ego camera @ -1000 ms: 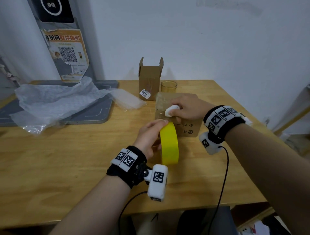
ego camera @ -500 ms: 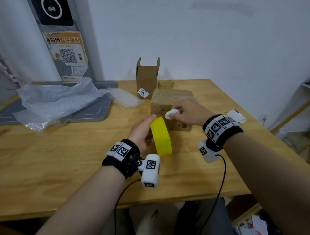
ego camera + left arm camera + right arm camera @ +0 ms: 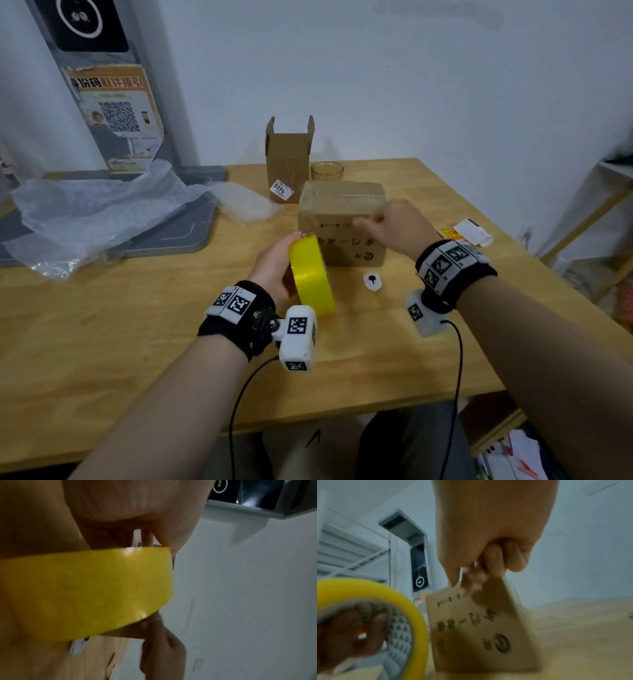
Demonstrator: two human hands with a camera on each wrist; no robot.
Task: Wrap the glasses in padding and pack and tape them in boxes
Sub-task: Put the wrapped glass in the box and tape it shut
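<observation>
Tape roll (image 3: pixel 313 275): yellow, stood on edge on the table (image 3: pixel 120 325) just near-left of the closed box; kept upright, I judge, so the strip can feed straight toward the carton.
Left hand (image 3: pixel 274 265): fingers hooked through the core and thumb over the rim, as the right wrist view shows; it grips the roll to steady it.
Closed box (image 3: pixel 342 229): brown carton, middle of the table, top already glossy with tape; printed side faces the near edge; presumably a wrapped glass is inside, though nothing shows it.
Right hand (image 3: pixel 394 228): at the box's upper near edge, fingers curled, fingertips at the cardboard; blurred, so whether it pinches a tape end or merely presses I cannot tell.
Small white cutter (image 3: pixel 372 281): lying loose on the table, near side of the box, between the wrists; within easy reach.
Open box (image 3: pixel 289 161): upright, flaps up, far side; seemingly waiting for its load.
Glass (image 3: pixel 327 171): bare, just right of the open box, behind the closed one; not yet wrapped.
Padding sheet (image 3: pixel 102 209): crumpled, far left, partly over a grey tray (image 3: pixel 178 236).
</observation>
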